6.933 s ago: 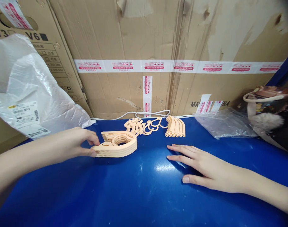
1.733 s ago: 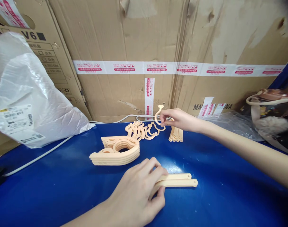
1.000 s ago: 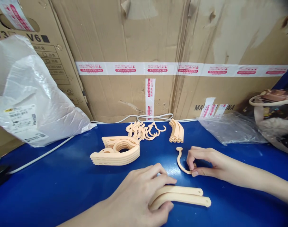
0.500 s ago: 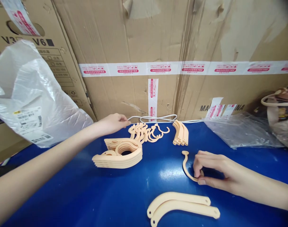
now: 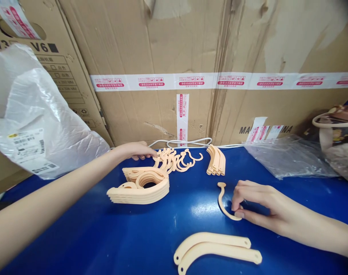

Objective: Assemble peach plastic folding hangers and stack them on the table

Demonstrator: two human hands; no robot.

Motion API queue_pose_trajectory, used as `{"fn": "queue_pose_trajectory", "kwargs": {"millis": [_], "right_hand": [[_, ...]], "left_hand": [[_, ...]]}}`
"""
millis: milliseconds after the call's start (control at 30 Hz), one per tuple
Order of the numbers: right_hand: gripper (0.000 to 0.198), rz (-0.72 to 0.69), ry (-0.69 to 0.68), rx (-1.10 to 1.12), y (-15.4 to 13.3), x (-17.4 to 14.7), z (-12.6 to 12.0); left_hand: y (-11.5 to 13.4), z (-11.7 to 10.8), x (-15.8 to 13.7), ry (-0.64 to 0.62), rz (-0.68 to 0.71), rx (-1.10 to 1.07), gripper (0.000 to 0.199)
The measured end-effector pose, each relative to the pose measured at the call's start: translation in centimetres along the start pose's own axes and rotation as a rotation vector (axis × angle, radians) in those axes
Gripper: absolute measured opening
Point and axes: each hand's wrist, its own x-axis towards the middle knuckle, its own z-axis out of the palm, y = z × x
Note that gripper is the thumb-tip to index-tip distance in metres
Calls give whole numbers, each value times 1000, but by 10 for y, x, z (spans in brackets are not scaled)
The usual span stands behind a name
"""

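At the back, my left hand reaches in from the left, its longest finger stretched to the near-left edge of a pile of beige plastic hooks; the fingertips touch or almost touch the outermost hook. My right hand pinches the curved end of a single beige hook between thumb and fingers. That hook lies low over the blue table, its flat round end pointing away from me. A stack of beige hanger bodies with round openings sits below my left hand. Two curved beige hanger arms lie side by side in front.
More curved arms are bunched behind. A white cable runs along the large cardboard box. A clear plastic bag lies right, beside a fabric bag. A white mailing bag leans at left on the blue table.
My left hand has moved slightly down and its fingertips have come to the hook pile. My right hand keeps its pinch on the single hook. The view has shifted a little.
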Motion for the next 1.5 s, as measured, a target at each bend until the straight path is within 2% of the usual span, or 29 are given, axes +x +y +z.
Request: {"fn": "queue_pose_trajectory", "kwargs": {"millis": [200, 333, 433, 533, 600, 700, 733, 800, 900, 1000, 1133, 1300, 1400, 1500], "right_hand": [[10, -27, 2, -25, -1, -2, -2], [13, -31, 4, -39, -3, -3, -3], [17, -34, -3, -62, -3, -4, -4], [27, -34, -17, -109, 0, -4, -4], [29, -34, -35, -139, 2, -5, -4], [26, -34, -39, -153, 4, -5, -5], [25, -36, -32, -150, 4, -5, -5], [22, -37, -18, -136, 3, -5, -5], [18, -15, -1, -118, 2, -5, -3], [14, 20, 35, -113, 2, -5, -1], [13, 15, 71, -153, 1, -6, -1], [18, -66, 135, -311, -4, -7, 0], [26, -114, 163, -377, -8, -7, 3], [41, -121, 135, -425, -9, -6, 8]], "left_hand": [[-3, -9, -7, 12, 25, -154, 37], [1, -23, -14, 117, 85, -218, 40], [14, -33, -24, 199, 177, -265, 36], [36, -33, -42, 228, 280, -304, 27], [55, -23, -57, 177, 342, -308, 23], [80, 7, -82, -47, 503, -227, 20], [87, 20, -89, -72, 548, -171, 20], [95, 46, -99, -47, 587, -36, 20], [97, 81, -101, -60, 631, 13, 23], [92, 105, -95, -32, 647, 53, 21], [88, 117, -97, 100, 670, 144, 16], [82, 122, -124, 212, 692, 273, 15], [69, 128, -138, 257, 687, 416, 14], [54, 132, -142, 305, 700, 487, 13]]}}
